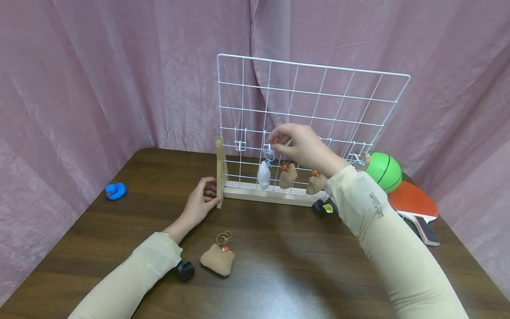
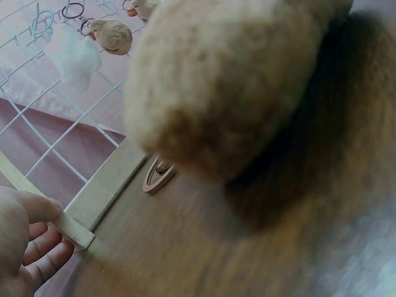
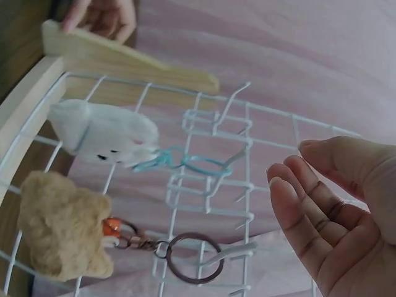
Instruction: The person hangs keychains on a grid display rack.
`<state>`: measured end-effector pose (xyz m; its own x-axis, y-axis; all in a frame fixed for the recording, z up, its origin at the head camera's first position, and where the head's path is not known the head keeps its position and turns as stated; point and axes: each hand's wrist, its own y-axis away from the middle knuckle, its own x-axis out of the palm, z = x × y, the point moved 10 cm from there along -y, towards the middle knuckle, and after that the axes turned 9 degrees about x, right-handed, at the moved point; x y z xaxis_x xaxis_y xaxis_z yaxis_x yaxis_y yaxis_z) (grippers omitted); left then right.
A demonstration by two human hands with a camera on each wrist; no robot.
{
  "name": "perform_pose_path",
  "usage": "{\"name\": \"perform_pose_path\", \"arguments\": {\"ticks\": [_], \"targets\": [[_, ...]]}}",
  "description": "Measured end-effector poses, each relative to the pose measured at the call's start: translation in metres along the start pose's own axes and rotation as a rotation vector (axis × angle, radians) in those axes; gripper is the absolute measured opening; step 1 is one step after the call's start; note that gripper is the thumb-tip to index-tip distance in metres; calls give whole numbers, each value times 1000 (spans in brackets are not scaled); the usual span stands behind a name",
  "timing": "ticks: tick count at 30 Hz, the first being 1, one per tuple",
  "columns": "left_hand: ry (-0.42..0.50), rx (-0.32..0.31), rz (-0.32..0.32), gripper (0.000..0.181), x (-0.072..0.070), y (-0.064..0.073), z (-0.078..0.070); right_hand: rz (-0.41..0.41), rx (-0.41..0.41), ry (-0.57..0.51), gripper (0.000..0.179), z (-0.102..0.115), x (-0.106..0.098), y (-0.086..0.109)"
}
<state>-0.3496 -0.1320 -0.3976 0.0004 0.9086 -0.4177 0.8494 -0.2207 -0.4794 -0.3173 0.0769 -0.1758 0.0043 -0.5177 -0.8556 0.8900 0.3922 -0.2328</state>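
A white wire grid rack (image 1: 295,91) stands in a wooden base (image 1: 275,195). At its left end, my left hand (image 1: 199,201) grips the wooden side piece (image 1: 220,168), thumb in front and fingers behind. From a hook hangs a white plush keychain (image 1: 264,175) by its blue ring (image 3: 207,166). Just beside that hook is my right hand (image 3: 346,204), fingers loosely bent and nothing between them. Two brown plush keychains hang to the right, one (image 1: 287,176) next to the white one, the other (image 1: 316,183) partly behind my right wrist. Another brown plush keychain (image 1: 218,260) lies on the table.
An unused wire hook (image 1: 240,145) hangs on the grid's left part. On the table's left edge sits a blue rubber duck (image 1: 115,191). A green ball (image 1: 384,172) and a red table tennis paddle (image 1: 414,201) lie at the right, behind my right sleeve.
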Motion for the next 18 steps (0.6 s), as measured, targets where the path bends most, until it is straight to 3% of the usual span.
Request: {"name": "perform_pose_path", "arguments": {"ticks": [8,18], "targets": [[2,8,-4,55,-1,-1,0,-37,-2,-74,14,6,-3,13],[7,10,-3,54,-2,0,1,-44,-34,-169,16,10,11,26]]}}
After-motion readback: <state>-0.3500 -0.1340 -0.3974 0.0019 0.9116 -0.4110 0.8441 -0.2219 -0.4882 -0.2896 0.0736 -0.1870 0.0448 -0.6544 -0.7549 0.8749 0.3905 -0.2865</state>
